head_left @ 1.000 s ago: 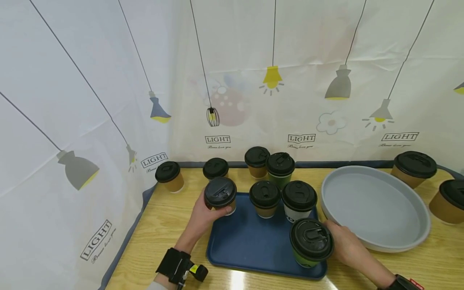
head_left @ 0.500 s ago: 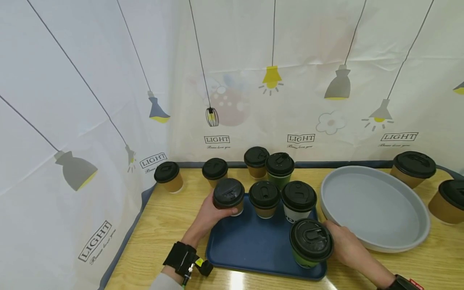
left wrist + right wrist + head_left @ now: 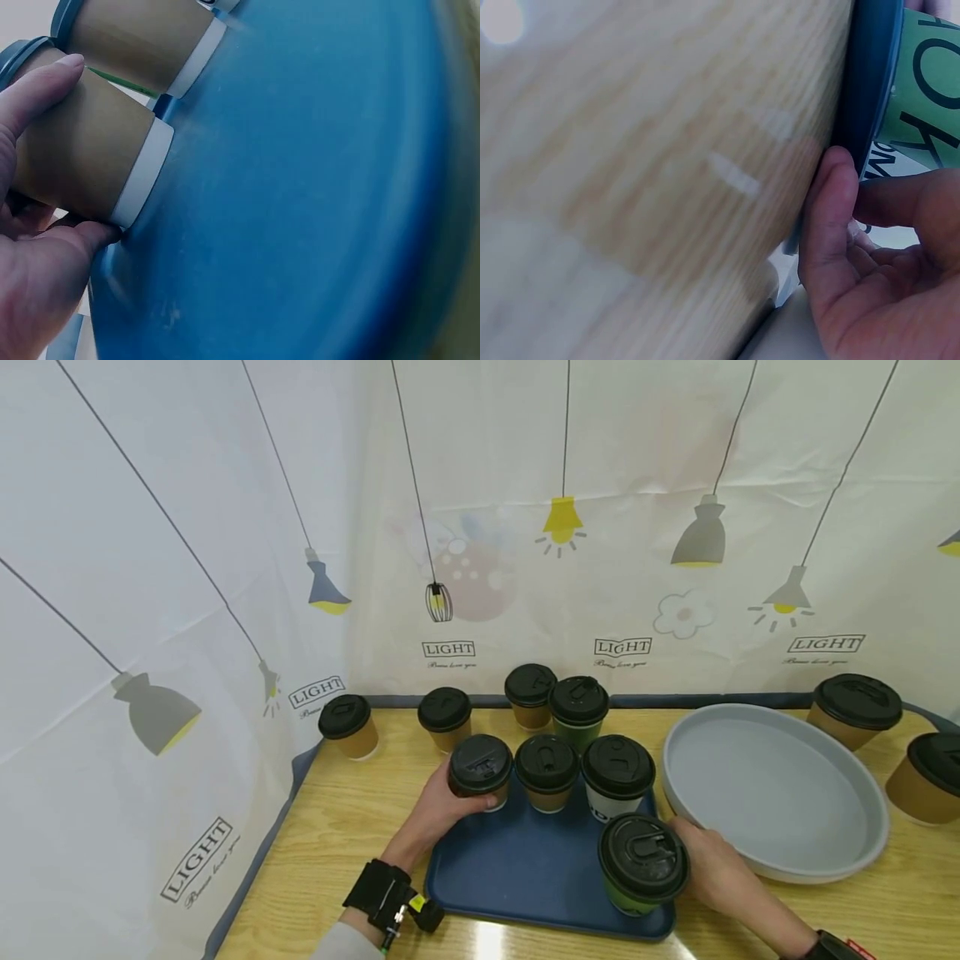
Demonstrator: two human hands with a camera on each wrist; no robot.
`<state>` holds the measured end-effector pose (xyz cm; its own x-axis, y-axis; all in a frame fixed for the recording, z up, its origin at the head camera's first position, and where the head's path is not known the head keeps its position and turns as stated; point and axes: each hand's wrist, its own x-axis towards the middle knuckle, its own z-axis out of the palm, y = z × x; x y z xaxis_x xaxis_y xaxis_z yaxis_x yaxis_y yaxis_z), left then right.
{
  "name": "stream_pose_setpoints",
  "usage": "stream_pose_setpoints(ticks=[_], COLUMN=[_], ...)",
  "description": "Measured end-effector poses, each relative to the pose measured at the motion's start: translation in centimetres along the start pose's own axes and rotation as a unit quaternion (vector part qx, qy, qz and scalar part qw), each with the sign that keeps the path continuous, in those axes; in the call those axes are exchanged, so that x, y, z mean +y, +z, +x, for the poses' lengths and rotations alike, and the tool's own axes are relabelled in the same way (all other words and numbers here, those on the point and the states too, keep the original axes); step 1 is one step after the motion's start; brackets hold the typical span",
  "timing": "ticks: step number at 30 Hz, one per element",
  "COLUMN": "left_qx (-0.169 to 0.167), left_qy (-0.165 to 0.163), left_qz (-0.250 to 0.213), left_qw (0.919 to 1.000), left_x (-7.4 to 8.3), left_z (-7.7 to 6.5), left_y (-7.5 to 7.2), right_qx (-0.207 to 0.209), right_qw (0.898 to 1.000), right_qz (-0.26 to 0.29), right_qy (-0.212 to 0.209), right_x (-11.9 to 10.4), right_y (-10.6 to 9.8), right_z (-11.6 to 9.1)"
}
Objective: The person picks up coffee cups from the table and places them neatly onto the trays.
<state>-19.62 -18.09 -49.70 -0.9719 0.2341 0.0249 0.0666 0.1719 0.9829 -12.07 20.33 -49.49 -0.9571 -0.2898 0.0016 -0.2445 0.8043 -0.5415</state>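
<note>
In the head view my left hand (image 3: 438,806) grips a brown coffee cup (image 3: 480,768) with a black lid, at the back left of the blue tray (image 3: 517,868). In the left wrist view the thumb and fingers wrap this cup (image 3: 86,139), its white base against or just above the tray. A second brown cup (image 3: 547,772) stands right beside it, then a white cup (image 3: 618,777). My right hand (image 3: 705,864) pinches the tray's right edge, near a green cup (image 3: 643,864) at the tray's front right. The right wrist view shows thumb and finger (image 3: 889,202) at the rim.
Behind the tray are two brown cups (image 3: 446,718) (image 3: 530,695) and a green cup (image 3: 579,710). Another brown cup (image 3: 349,727) stands at far left. A round grey tray (image 3: 776,789) lies to the right, with brown cups (image 3: 857,710) (image 3: 926,777) beyond it.
My left hand has carried its brown cup to the right, up close to the second brown cup on the tray. The right hand and the tray have stayed in place.
</note>
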Motion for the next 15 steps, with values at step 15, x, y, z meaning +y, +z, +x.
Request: stream_pose_setpoints(ticks=[15], left_qx=[-0.017], left_qy=[-0.013], left_qz=[0.002], left_qw=[0.9998], left_x=[-0.5], left_z=[-1.0], left_y=[-0.6], right_qx=[-0.007], right_qw=[1.0], right_qz=[-0.006], right_qy=[0.011], right_x=[-0.2], right_y=[-0.1], right_z=[0.2])
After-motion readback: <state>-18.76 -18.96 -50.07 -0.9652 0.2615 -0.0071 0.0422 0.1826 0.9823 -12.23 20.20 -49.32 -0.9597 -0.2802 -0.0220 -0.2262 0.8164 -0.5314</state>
